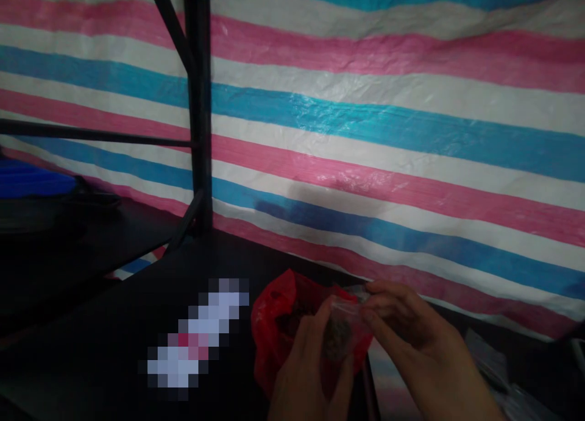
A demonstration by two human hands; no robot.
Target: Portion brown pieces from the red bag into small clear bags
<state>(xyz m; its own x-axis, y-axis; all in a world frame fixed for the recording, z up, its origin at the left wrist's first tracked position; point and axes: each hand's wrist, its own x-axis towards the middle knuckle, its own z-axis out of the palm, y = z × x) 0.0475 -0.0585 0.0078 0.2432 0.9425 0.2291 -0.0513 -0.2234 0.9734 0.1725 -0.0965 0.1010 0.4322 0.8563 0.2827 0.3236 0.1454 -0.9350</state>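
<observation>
A small clear plastic bag [339,331] with something dark and greyish inside is between my two hands, over a red plastic bag [269,314]. My left hand [306,366] holds the clear bag from the left, fingers on one side and thumb low on the other. Pinched at the clear bag's upper right edge are the thumb and fingertips of my right hand [411,336]. The red bag stands with its mouth open on the black surface [219,250]. Dark contents show in it, too dim to make out.
A blurred-out white and pink item [196,336] lies left of the red bag. Clear plastic bags [489,357] lie at the right. A black metal post [198,104] rises before a striped plastic sheet [388,122]. Something blue [34,178] sits at far left.
</observation>
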